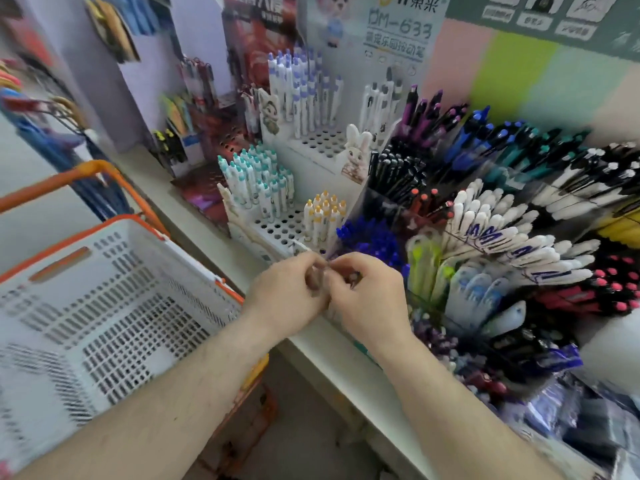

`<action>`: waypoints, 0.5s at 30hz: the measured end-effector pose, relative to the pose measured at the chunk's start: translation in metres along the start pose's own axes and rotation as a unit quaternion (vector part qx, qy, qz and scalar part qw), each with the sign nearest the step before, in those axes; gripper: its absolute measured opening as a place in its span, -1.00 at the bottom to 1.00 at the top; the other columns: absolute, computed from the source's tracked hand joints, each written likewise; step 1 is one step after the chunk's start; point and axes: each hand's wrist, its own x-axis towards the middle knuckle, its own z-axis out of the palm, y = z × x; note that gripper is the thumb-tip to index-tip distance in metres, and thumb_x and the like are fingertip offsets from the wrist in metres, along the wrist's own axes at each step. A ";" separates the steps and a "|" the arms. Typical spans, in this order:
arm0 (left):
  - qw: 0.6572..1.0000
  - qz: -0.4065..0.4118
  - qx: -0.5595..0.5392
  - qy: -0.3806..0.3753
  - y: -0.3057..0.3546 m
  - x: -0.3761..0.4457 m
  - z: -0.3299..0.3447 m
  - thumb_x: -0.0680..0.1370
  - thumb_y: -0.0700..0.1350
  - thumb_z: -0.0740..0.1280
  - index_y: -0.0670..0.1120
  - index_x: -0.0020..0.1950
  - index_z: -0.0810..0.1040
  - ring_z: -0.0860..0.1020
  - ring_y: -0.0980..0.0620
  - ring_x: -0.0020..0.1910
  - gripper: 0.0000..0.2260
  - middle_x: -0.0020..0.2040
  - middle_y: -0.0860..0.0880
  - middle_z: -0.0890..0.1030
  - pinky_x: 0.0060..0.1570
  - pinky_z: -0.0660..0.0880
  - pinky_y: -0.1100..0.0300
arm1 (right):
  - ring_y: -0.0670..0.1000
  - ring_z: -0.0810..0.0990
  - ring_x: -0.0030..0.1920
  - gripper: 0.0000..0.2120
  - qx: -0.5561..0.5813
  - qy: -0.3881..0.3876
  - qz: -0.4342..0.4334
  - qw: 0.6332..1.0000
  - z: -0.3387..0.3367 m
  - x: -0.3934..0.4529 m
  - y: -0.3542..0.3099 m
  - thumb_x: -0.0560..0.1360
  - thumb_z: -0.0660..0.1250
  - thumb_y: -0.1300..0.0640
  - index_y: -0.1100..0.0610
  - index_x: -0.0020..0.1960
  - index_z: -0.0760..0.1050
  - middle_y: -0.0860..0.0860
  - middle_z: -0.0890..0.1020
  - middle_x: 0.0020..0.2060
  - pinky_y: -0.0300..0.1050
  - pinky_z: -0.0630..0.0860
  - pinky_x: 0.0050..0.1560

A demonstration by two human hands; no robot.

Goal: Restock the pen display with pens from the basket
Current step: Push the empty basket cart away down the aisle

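Head view: a person's two hands meet in front of a crowded pen display (398, 188).
Left hand (289, 292): fingers curled, tips meeting the right hand's; what they pinch is blurred and cannot be told.
Right hand (372, 292): fingers curled the same way, over the shelf (194, 216) edge.
Basket (104, 306): white with orange rim, left of the hands, no pens visible inside.
Pens (374, 237): blue batch just behind the hands.

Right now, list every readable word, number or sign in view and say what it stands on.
"DM-633": white backing card behind the white pen racks.
"東米": top of that same card.
Chinese line under the number: too blurred to read.
Green sign labels, top right: too blurred.
Blue print on white pens: unreadable.
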 end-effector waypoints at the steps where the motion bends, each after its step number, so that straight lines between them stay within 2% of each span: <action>1: 1.000 -0.013 0.007 -0.001 -0.011 -0.004 -0.004 0.43 0.06 0.38 0.18 0.07 0.52 0.56 0.11 -0.16 -0.78 -0.21 0.20 0.57 -0.20 0.47 0.18 | -0.09 0.63 -0.11 -0.90 0.000 -0.010 0.008 1.000 0.010 -0.003 -0.003 0.42 0.43 0.17 0.05 -0.09 0.70 -0.09 0.71 -0.18 -0.09 0.55 0.03; 4: 0.999 -0.050 -0.005 -0.014 -0.046 -0.014 -0.018 0.44 0.02 0.39 0.17 0.10 0.52 0.53 0.16 -0.14 -0.75 -0.18 0.20 0.57 -0.18 0.44 0.21 | -0.03 0.64 -0.10 -0.90 -0.026 -0.057 0.030 0.998 0.041 -0.018 -0.016 0.44 0.40 0.16 0.05 -0.11 0.68 -0.07 0.70 -0.19 -0.09 0.55 0.00; 8: 0.994 -0.083 -0.006 -0.064 -0.108 -0.033 -0.034 0.41 -0.01 0.41 0.11 0.14 0.52 0.55 0.11 -0.16 -0.70 -0.17 0.19 0.58 -0.09 0.50 0.16 | 0.03 0.63 -0.02 -0.87 -0.079 -0.151 0.078 0.982 0.095 -0.048 -0.036 0.48 0.35 0.08 0.02 -0.05 0.67 -0.05 0.70 -0.12 -0.12 0.51 -0.03; 11: 0.987 -0.092 -0.017 -0.133 -0.156 -0.055 -0.049 0.43 0.00 0.41 0.10 0.18 0.48 0.57 0.09 -0.07 -0.67 -0.08 0.20 0.56 -0.01 0.51 0.15 | 0.09 0.58 0.14 -0.82 -0.161 -0.188 0.084 0.965 0.142 -0.073 -0.056 0.50 0.32 0.06 -0.02 0.04 0.67 -0.03 0.69 0.03 -0.03 0.45 0.17; 15: 0.958 -0.066 -0.011 -0.279 -0.198 -0.086 -0.066 0.45 -0.04 0.39 0.05 0.19 0.51 0.56 0.07 0.08 -0.69 0.13 0.09 0.59 0.12 0.52 0.12 | 0.11 0.44 0.29 -0.74 -0.279 -0.266 0.129 0.914 0.181 -0.110 -0.083 0.52 0.23 0.05 -0.05 0.14 0.60 -0.02 0.60 0.15 0.11 0.13 0.38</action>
